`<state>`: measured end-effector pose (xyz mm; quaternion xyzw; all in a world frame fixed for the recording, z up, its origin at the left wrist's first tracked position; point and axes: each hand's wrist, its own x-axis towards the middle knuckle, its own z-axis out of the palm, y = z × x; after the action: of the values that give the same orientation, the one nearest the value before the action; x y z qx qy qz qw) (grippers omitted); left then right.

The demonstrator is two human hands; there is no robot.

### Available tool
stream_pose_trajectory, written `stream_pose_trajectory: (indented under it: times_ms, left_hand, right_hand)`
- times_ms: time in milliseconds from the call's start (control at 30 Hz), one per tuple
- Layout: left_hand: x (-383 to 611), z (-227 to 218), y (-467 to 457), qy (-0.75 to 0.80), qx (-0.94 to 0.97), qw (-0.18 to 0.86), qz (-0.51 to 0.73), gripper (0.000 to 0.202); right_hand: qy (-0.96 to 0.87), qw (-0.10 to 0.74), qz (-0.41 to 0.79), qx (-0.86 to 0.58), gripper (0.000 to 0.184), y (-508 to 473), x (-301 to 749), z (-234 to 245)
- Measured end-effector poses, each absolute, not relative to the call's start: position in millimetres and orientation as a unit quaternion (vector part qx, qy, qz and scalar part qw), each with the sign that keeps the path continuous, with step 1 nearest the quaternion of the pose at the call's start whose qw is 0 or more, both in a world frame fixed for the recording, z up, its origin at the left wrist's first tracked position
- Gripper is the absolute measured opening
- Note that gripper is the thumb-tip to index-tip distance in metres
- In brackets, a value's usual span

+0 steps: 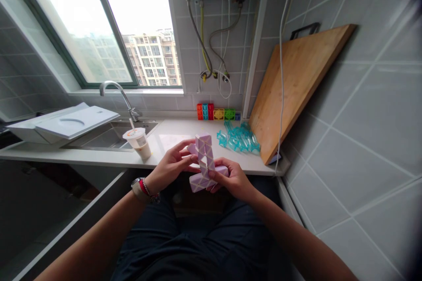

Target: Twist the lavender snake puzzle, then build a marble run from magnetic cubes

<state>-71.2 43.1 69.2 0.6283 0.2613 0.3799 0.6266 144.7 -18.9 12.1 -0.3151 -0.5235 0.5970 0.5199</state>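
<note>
Right now both hands are on the puzzle (207, 156), a lilac folding piece crossed by pale lines, held up in front of the near edge of the desk (171, 134). The left hand (174, 157) pinches its upper part, thumb on the near side and fingers curled behind. The right hand (232, 176) grips the lower part, thumb pressed on its face near the bend. The upper part stands almost upright, while the lower one slants out to the left (a small gap shows between the sections). How the fingertips sit behind it is hard to tell, since the puzzle hides them

On the left wrist are a watch (136, 184) and a red bracelet (143, 186). Beyond the left hand, a lidded cup (137, 142) with a straw stands on the desk, just beside the sink (152, 126). A white box (72, 122) lies across the other end of the sink, near the tap (120, 90). Past the right hand, clear teal pieces (239, 137) lie in a heap, with coloured blocks (218, 113) lined up behind them by the wall. A wooden board (300, 83) leans at the right, a pale cord (281, 57) hanging in front of it
</note>
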Motion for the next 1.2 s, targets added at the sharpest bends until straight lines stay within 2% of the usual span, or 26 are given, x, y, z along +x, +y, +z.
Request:
stream_pose_trajectory:
  times_ms: [167,300,600,767,833,1000,1200]
  left_hand:
    - [-68.0,69.4,37.7,0.269,0.59,0.664,0.373,0.033]
    - [-60.0,64.4,32.9,0.279,0.598,0.664,0.351,0.034]
    - [-47.1,61.7,28.5,0.285,0.621,0.638,0.355,0.034]
    - [-49.5,63.0,26.4,0.278,0.616,0.66,0.328,0.034]
    - [-50.0,66.6,24.0,0.287,0.619,0.662,0.311,0.037]
    - [-49.5,75.9,17.3,0.294,0.656,0.625,0.302,0.057]
    - [-45.0,75.2,11.7,0.269,0.709,0.585,0.287,0.039]
  right_hand:
    - [-0.54,0.493,0.608,-0.309,0.044,-20.5,146.6,14.8]
    - [-0.564,0.492,0.583,-0.316,0.046,-19.0,146.3,15.2]
    - [-0.5,0.584,0.54,-0.343,0.048,-14.3,148.9,13.4]
    - [-0.51,0.564,0.575,-0.303,0.045,-12.8,152.4,12.8]
    - [-0.509,0.567,0.576,-0.296,0.045,-12.9,152.3,12.6]
    - [-0.509,0.588,0.555,-0.297,0.043,-13.6,152.8,13.8]
    - [-0.557,0.579,0.517,-0.296,0.04,-16.1,164.3,22.6]
